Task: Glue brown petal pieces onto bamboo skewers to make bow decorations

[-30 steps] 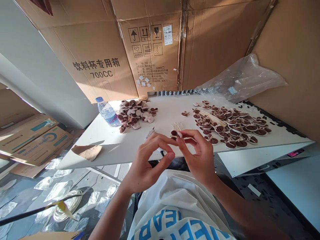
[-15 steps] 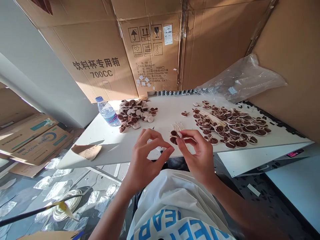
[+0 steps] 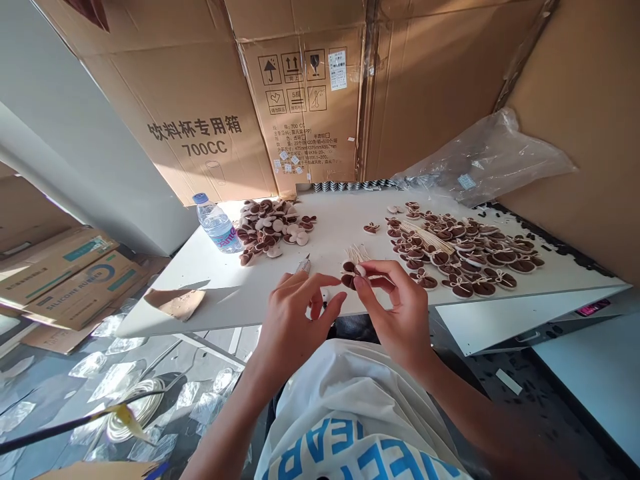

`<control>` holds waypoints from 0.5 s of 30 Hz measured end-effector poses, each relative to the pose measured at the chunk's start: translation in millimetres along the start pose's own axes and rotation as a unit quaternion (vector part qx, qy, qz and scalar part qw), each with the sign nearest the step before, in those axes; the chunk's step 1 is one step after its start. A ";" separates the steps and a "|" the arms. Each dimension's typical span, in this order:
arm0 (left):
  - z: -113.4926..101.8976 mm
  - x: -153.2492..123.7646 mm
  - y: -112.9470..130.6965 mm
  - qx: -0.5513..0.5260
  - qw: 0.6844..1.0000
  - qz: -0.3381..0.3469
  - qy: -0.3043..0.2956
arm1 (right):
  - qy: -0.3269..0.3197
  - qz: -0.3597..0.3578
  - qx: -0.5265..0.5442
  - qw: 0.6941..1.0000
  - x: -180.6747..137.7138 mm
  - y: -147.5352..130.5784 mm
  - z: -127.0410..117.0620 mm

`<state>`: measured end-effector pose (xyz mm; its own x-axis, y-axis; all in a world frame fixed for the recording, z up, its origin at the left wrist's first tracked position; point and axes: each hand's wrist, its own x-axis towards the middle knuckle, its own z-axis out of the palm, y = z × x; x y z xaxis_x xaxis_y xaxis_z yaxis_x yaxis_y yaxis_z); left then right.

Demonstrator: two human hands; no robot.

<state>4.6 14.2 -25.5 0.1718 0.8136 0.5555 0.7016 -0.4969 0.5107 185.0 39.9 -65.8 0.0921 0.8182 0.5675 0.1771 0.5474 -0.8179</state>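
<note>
My right hand [image 3: 397, 313] pinches a small brown-and-white bow-shaped piece [image 3: 349, 276] between thumb and forefinger, just over the white table's [image 3: 230, 293] front edge. My left hand [image 3: 295, 320] hovers beside it with fingers loosely curled and apart, holding nothing I can see, its fingertips near a small craft knife [image 3: 303, 266] lying on the table. A little bunch of thin wooden sticks [image 3: 356, 253] lies just behind the piece.
A heap of brown bow pieces [image 3: 267, 227] sits at the back left beside a water bottle [image 3: 216, 224]. A wider spread of them with sticks [image 3: 460, 250] covers the right. Cardboard boxes [image 3: 210, 113] wall the back; a plastic bag [image 3: 480, 160] lies at the right.
My left hand drew back from the bow piece and dropped lower, its fingers loosening. The craft knife shows again beyond it. My right hand kept its hold.
</note>
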 end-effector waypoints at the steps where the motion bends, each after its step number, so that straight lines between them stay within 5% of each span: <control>1: -0.7 0.7 -0.1 -0.012 1.000 0.009 -0.004 | 0.001 -0.001 -0.002 1.000 0.0 0.3 0.1; 10: -23.6 0.6 2.9 -0.299 0.948 -0.008 -0.107 | 0.000 0.018 0.011 1.000 0.0 -1.5 0.3; 15: -14.7 -2.1 1.6 -0.117 0.990 -0.055 -0.064 | 0.003 0.013 0.017 1.000 0.1 -1.2 0.4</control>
<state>-4.8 7.3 -16.3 0.1999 0.8904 0.4089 0.5448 -0.4479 0.7089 184.4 39.4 -64.8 0.1016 0.8308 0.5473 0.1415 0.5325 -0.8345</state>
